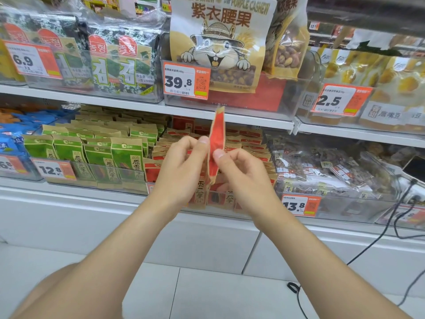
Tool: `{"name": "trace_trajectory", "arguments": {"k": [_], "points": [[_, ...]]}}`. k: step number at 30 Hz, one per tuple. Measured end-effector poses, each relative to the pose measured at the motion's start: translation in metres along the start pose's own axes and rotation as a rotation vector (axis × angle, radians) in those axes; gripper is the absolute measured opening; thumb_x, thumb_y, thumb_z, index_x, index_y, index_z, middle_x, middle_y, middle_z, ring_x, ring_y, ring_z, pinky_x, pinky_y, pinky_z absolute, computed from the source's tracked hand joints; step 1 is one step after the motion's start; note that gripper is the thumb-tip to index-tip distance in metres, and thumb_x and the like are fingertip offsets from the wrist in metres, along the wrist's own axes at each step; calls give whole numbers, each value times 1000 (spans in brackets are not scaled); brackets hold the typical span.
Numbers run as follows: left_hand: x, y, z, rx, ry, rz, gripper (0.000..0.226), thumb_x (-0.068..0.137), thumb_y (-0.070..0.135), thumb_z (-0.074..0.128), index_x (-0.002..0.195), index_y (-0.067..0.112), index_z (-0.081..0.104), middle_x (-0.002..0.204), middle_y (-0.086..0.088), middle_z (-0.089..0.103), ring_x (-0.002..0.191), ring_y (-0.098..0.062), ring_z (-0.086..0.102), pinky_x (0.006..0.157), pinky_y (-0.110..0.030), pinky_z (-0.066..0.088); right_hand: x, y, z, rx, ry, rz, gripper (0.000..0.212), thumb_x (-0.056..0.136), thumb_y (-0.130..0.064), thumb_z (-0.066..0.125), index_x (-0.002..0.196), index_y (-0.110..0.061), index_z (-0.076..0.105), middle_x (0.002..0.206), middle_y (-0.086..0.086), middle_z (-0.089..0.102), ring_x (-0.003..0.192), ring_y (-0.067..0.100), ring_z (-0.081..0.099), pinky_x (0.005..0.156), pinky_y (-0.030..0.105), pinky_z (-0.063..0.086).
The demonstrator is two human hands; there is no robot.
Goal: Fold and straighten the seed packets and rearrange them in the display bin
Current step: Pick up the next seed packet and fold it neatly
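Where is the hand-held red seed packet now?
The red seed packet is at the centre of the head view, pinched upright between the left hand and right hand, in front of the red-packet display bin, below the 39.8 price tag.

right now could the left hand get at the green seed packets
Probably yes: the green seed packets stand uncovered just left of the left hand, with nothing between. But it would first have to let go of the red seed packet it pinches with the right hand.

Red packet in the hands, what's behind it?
Behind the held packet: rows of red seed packets in the display bin, and the shelf edge. Left hand and right hand hide its front middle.
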State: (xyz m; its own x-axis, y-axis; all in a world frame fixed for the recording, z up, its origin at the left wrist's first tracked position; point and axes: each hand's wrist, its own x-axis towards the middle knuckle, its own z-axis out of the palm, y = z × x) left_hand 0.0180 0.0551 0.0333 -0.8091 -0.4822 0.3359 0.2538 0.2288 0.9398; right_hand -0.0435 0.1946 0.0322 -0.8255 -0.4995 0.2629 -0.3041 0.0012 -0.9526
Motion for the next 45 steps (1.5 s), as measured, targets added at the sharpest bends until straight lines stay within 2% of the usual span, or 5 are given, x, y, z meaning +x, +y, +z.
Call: {"name": "trace_trajectory", "arguments": {"k": [6,23,29,35,45], "points": [[-10,-3,4,418,8,238,33,104,27,65,72,26,65,102,9,69,96,-5,65,84,-19,45,5,7,-4,-141,37,-17,77,99,-72,51,96,3,70,94,33,68,85,49,64,84,69,56],[-2,-7,-9,523,-207,364,32,114,21,47,85,18,61,118,5,61,106,-7,59,85,-11,38,7,7,-9,-316,32,-129,54,105,-56,44,91,-9,67,87,17,70,85,39,64,80,59,55],[-6,1,-4,209,-51,166,14,104,35,57,96,23,61,92,10,71,82,-8,67,77,-36,54,-5,4,-4,-542,158,-310,35,97,-30,70,67,-18,55,66,-12,63,70,6,60,70,22,47],[-5,3,-2,39,-19,19,28,113,47,46,126,31,65,113,9,78,107,-10,74,97,-41,59,-11,7,4,-658,26,-282,38,77,-61,75,79,-29,55,101,-13,55,90,3,57,76,34,55],[-6,7,-1,-93,-76,-291,21,114,27,51,130,22,64,106,-1,82,94,-21,80,82,-42,64,-2,-11,-4,-78,127,119,12,109,-24,62,106,-15,69,93,10,81,82,26,80,66,49,66]]}}
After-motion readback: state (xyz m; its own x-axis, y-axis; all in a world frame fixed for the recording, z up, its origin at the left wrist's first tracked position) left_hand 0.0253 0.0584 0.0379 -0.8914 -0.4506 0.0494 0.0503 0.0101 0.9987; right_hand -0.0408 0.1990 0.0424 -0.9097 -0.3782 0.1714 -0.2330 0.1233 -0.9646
